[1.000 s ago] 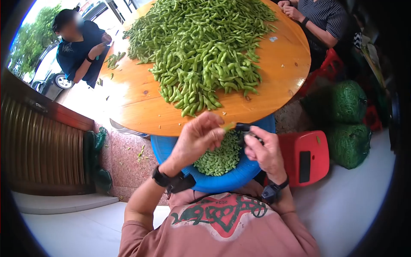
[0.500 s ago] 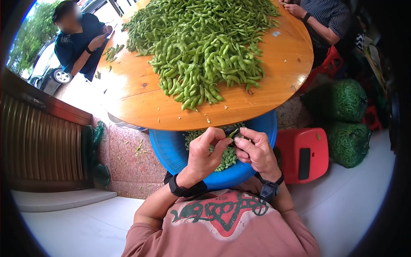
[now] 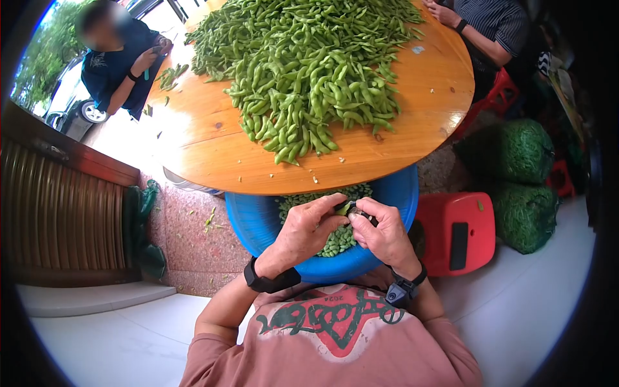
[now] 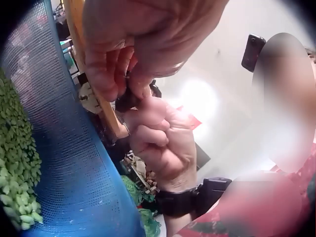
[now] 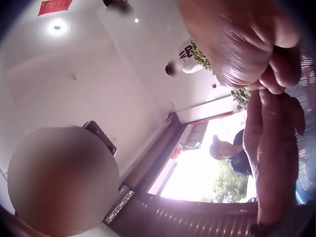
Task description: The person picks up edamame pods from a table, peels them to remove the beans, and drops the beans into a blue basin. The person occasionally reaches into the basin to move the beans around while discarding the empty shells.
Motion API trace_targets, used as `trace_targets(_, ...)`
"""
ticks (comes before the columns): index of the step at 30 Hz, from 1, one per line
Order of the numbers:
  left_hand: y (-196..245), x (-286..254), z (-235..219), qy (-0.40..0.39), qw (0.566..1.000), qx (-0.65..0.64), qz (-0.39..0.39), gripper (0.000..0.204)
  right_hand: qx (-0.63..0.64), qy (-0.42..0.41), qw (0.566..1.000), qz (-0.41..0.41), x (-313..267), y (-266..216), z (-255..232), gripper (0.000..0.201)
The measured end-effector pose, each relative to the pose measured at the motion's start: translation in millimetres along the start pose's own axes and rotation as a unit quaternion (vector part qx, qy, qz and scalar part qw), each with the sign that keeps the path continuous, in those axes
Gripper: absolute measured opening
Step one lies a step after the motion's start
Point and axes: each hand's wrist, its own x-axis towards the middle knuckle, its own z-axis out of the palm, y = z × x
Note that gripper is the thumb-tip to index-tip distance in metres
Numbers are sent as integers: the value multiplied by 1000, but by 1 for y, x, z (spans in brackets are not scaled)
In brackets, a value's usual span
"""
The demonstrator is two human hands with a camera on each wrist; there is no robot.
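Note:
Both hands meet over a blue mesh basin (image 3: 245, 222). My left hand (image 3: 302, 227) pinches a green soybean pod (image 3: 343, 209) between thumb and forefinger. At the other end of that pod, the thumb and fingers of my right hand (image 3: 385, 237) pinch it. Something small and black (image 4: 127, 100) shows among the fingertips in the left wrist view; its kind is unclear. Shelled green beans (image 3: 338, 245) lie in the basin below the hands. A large heap of unshelled pods (image 3: 309, 77) covers much of the wooden table (image 3: 213, 151) in front.
To the right of the basin stands a red plastic stool (image 3: 477, 222). Full green net sacks (image 3: 525, 216) are stacked beyond it. One person (image 3: 119, 64) is at the table's left, another (image 3: 490, 32) at its right. A ribbed shutter (image 3: 64, 213) stands at left.
The hands have come together and lower, drawing back from the table edge. The pod, first held out by the left hand, is now between both hands' fingertips. The view has shifted slightly.

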Motion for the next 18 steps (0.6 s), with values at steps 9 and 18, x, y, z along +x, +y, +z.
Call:
trace_targets(9,5,5,-2,-24,998,-42,-45,33,-217,81,961,-153,6,7,4,16)
trace_targets(18,11,22,-26,-167,957,158,175,27,-462,65,878,-109,-45,-39,-78,9)
